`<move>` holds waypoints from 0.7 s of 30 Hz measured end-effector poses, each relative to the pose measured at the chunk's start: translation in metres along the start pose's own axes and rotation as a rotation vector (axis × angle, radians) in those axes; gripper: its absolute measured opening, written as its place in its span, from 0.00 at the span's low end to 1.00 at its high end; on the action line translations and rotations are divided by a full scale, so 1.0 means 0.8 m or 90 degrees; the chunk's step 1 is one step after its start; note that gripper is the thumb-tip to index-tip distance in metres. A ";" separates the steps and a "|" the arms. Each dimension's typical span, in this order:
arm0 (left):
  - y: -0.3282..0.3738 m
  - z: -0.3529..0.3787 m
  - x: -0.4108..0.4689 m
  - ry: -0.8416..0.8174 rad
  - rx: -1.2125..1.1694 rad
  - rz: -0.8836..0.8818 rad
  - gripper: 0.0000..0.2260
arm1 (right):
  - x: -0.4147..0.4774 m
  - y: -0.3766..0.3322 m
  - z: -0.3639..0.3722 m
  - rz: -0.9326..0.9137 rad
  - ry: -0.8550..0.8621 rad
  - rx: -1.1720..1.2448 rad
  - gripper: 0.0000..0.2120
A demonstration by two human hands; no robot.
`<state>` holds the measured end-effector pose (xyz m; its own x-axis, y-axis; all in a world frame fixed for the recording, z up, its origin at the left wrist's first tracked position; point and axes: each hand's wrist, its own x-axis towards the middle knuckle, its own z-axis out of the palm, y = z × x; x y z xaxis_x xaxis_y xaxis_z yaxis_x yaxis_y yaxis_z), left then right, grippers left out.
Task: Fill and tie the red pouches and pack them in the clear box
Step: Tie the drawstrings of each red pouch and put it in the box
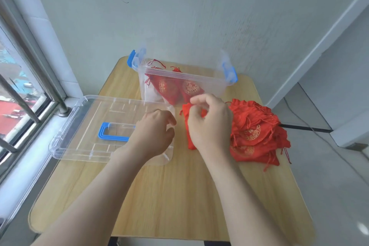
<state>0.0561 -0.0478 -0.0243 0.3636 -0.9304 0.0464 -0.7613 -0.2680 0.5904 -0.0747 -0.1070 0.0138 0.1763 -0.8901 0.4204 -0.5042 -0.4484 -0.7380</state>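
Red cloth drawstring pouch (188, 126) lies flat at frame centre on the pale wood-grain table (179, 195), its mouth pinched by the right hand (209, 120), likely to open it for filling. The left hand (153, 132) hovers with curled fingers over the clear plastic lid (89, 126) (whether it holds anything, I cannot tell). Limp empty red pouches (257, 132) heap at right; two plump gold-printed pouches (164, 88) sit in the clear plastic box (185, 75) behind.
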 end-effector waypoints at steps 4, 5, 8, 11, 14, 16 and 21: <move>0.016 0.012 -0.007 0.001 0.000 0.017 0.11 | -0.025 0.036 -0.037 0.177 0.031 -0.006 0.11; 0.021 0.017 -0.008 -0.002 0.004 0.029 0.11 | -0.030 0.044 -0.043 0.194 0.045 -0.018 0.12; 0.031 0.028 -0.011 -0.009 0.004 0.041 0.13 | -0.034 0.064 -0.050 0.190 0.051 -0.075 0.15; 0.043 0.036 -0.016 -0.016 0.031 0.036 0.18 | -0.025 0.072 -0.058 0.196 0.026 -0.145 0.20; 0.055 0.042 -0.021 -0.019 0.072 0.029 0.21 | -0.014 0.074 -0.065 0.213 -0.008 -0.139 0.22; 0.058 0.045 -0.021 -0.028 0.089 0.027 0.20 | -0.010 0.078 -0.064 0.214 -0.030 -0.133 0.21; 0.069 0.048 -0.020 -0.034 0.101 0.019 0.15 | 0.002 0.074 -0.066 0.268 -0.089 -0.044 0.11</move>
<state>-0.0124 -0.0572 -0.0234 0.3137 -0.9494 0.0171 -0.8483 -0.2721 0.4543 -0.1488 -0.1311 -0.0015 0.0541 -0.9985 0.0118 -0.6115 -0.0425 -0.7901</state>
